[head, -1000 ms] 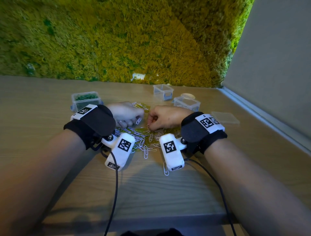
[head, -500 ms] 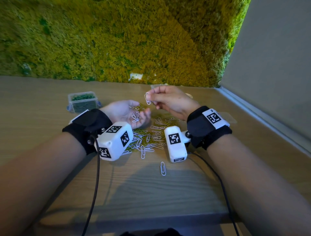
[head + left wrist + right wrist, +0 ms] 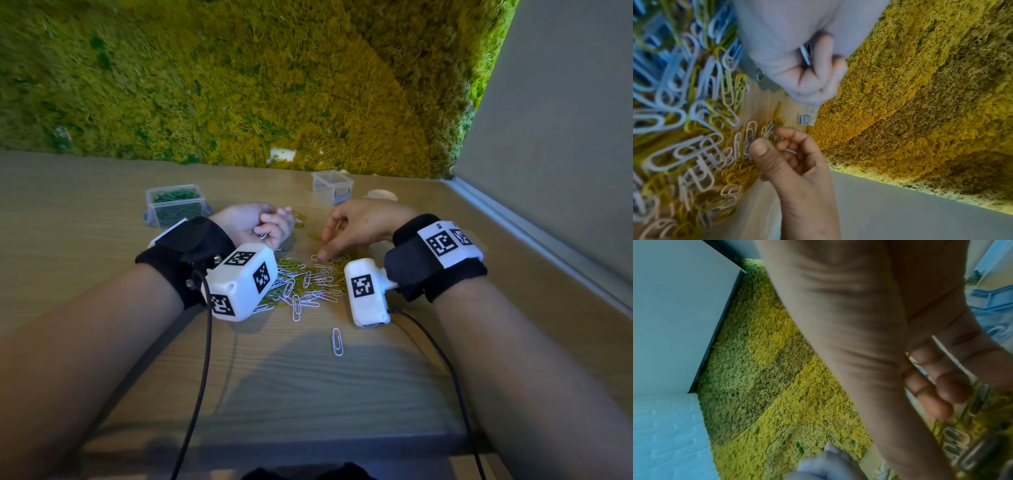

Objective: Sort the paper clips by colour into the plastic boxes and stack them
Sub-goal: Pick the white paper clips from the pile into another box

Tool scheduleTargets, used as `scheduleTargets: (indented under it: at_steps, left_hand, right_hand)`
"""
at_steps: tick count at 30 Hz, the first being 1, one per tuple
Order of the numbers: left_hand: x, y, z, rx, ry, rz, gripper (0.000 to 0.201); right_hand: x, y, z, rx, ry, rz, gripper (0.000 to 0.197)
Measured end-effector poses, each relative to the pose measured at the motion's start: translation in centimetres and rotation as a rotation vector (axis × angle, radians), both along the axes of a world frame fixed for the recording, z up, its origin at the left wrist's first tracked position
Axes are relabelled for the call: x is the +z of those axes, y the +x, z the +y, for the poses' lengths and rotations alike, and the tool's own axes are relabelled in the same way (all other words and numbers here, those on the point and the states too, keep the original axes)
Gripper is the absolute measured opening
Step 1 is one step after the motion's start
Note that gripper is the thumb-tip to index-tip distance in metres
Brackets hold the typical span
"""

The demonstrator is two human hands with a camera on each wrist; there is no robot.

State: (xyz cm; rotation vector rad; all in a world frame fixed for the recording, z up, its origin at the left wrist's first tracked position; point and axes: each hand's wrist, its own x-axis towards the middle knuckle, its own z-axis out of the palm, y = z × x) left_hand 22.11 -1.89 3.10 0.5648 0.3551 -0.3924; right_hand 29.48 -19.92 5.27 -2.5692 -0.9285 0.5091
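White clip [image 3: 321, 259] lies flat at far edge of mixed pile [image 3: 301, 287] on table [image 3: 102, 240], long axis approx left-right, directly under R hand [image 3: 356, 229], thumb + forefinger closing on it; L hand [image 3: 255, 224] just beside, curled round gathered white clips

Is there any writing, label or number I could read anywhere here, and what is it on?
"RS": small letters on the right wristband, beside its black-and-white square code; blurred, so unsure.
Square code patterns on both wristbands and both wrist cameras: patterns only, no words.
Boxes, paper clips, table: no text visible.
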Motion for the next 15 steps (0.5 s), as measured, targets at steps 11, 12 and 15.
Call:
scheduleTargets:
  at_steps: [11,12,15]
  left_hand:
    - [-0.3,0.1,-0.7,0.035,0.493,-0.062,0.031]
    - [-0.3,0.1,-0.8,0.045,0.534,-0.07,0.031]
    - [0.0,-0.1,-1.1,0.049,0.656,-0.11,0.028]
  right_hand:
    - [-1.0,0.2,0.7,-0.005,0.413,0.206,0.011]
    - [-1.0,0.2,0.7,-0.024,0.488,0.259,0.011]
    - [-1.0,0.4,0.6,-0.05,0.601,0.344,0.01]
